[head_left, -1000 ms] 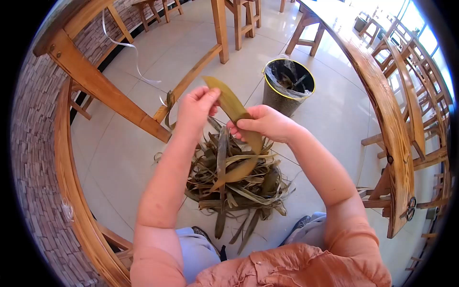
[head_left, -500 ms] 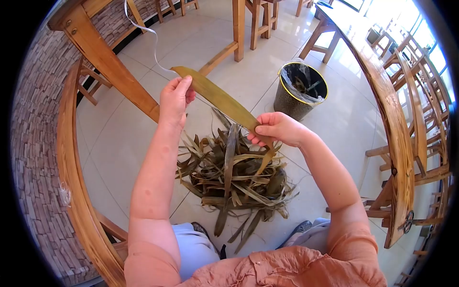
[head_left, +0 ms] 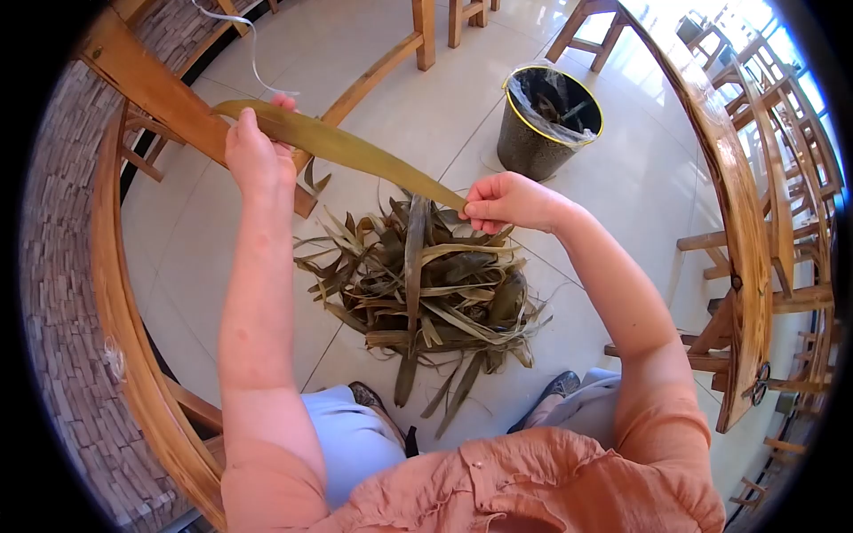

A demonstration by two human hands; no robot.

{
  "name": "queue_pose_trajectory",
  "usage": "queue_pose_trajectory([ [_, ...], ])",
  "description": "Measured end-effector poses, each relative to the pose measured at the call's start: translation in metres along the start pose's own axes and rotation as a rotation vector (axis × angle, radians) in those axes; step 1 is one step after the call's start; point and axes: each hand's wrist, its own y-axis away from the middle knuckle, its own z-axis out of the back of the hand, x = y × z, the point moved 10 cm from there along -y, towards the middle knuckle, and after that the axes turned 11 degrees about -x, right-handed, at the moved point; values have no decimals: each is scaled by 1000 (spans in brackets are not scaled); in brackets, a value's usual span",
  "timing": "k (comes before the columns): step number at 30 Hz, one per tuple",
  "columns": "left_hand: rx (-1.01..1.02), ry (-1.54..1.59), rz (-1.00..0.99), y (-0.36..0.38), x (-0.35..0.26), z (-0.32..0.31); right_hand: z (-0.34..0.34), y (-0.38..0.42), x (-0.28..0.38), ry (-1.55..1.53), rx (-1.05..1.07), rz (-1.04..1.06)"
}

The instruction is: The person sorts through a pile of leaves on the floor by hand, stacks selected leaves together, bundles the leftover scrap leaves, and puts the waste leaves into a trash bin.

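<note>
A long olive-green leaf [head_left: 355, 151] is stretched between my two hands above the floor. My left hand [head_left: 258, 155] is closed round its broad end, thumb on top. Pinched in the fingers of my right hand [head_left: 506, 204] is the narrow right end. Below the leaf lies a tangled heap of similar dark and olive leaves [head_left: 444, 293] on the tiles, in front of my feet. One greyish strip stands out along the top of the heap.
A black bucket [head_left: 533, 147] with a yellow rim and plastic liner stands beyond my right hand, dark scraps inside. Wooden benches [head_left: 133, 355] and tables [head_left: 737, 266] flank me on both sides. Scissors [head_left: 760, 382] hang at the right table's edge. A white cord [head_left: 256, 53] dangles at upper left.
Both hands have shifted left, the left one further, and the leaf with them. My right hand now grips the leaf's tapered end; the strip that hung below it is no longer visible there.
</note>
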Motion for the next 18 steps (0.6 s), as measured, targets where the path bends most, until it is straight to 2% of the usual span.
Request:
queue_pose_trajectory([
  [4,-76,69,-2,-12,-31,11,-32,-3,-9,-22,147,-2],
  [7,-57,29,-94,-27,-70,39,-40,-16,-26,179,33,74],
  [8,-84,-26,-138,-30,-84,52,-35,-24,-30,355,-77,216],
  [11,-121,-160,-222,-29,-111,87,-27,-43,-56,562,-305,216],
  [12,-122,-200,-228,-29,-114,97,-30,-53,-72,560,-295,197],
  [13,-121,-241,-235,-26,-116,104,-34,-61,-75,567,-317,269],
  [16,-101,-282,-102,-19,-98,116,-49,-77,-67,576,-403,445],
  [18,-81,-310,-20,-12,-83,117,-41,-98,-78,657,-476,256],
])
